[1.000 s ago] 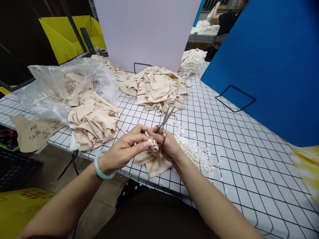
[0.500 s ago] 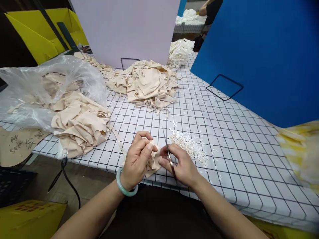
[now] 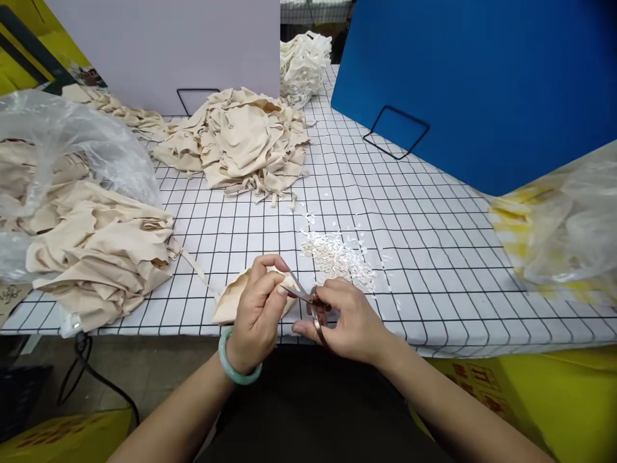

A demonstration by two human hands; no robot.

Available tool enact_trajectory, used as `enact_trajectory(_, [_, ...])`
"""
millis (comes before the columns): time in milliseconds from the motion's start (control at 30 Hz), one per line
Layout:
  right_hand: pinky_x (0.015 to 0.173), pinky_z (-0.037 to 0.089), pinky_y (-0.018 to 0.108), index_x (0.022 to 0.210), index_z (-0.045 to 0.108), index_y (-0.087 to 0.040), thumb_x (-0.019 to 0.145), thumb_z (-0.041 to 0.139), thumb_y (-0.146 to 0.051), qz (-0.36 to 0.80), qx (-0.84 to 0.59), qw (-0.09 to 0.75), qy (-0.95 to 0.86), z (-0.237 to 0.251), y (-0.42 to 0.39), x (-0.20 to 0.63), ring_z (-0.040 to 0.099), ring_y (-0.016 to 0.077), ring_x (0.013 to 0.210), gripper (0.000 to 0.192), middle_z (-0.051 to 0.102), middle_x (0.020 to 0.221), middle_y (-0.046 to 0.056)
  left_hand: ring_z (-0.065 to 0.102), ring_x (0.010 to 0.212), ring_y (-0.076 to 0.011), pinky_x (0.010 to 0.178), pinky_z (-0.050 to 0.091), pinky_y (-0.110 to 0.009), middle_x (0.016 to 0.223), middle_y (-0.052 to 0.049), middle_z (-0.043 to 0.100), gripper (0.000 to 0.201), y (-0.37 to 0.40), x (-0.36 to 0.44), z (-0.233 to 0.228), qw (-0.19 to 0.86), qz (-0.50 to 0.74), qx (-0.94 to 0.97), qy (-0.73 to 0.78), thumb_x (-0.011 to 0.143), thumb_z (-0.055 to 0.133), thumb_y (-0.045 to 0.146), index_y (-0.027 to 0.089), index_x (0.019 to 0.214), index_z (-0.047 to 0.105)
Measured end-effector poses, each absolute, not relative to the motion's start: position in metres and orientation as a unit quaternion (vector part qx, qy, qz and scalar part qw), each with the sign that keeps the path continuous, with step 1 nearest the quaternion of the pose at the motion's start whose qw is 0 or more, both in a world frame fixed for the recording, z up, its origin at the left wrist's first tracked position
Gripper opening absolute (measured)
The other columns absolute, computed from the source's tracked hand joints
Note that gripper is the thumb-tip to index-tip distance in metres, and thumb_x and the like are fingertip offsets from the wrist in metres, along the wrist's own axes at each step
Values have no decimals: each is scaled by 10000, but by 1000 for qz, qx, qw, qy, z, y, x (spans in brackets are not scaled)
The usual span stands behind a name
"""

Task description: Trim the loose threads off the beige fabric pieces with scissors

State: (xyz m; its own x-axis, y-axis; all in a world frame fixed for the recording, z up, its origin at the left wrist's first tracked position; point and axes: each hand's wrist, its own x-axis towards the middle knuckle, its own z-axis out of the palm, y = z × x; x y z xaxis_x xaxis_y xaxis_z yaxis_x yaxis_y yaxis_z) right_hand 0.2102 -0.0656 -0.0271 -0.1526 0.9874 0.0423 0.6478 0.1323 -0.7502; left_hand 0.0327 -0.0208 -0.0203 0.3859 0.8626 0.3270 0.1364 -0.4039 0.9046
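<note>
Right at the near edge of the gridded table (image 3: 434, 257), the left hand's fingers (image 3: 270, 273) are pinching a beige fabric piece (image 3: 230, 301), thumb and fingertips pressed together on its edge. The right hand (image 3: 347, 318) is gripping small scissors (image 3: 308, 302), fingers curled through the handles, blades pointing at the pinched spot. Just beyond the hands a little heap of white snippets (image 3: 337, 254) is sitting on the table. Farther back there's a fabric pile (image 3: 236, 138), and a plastic bag (image 3: 72, 154) of more fabric off to the left side.
</note>
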Motion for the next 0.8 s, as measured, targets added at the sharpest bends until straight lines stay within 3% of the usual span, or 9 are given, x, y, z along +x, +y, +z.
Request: enact_trajectory(800, [582, 364, 272, 537, 450, -212, 824, 629, -666, 280, -603, 314, -678, -30, -69, 211, 441, 119, 509, 566, 493, 500, -19, 485, 1068, -217, 892, 456, -340, 955, -77, 523, 246, -23, 41, -26, 411, 418, 748, 310, 1012, 401, 149, 178, 856, 588])
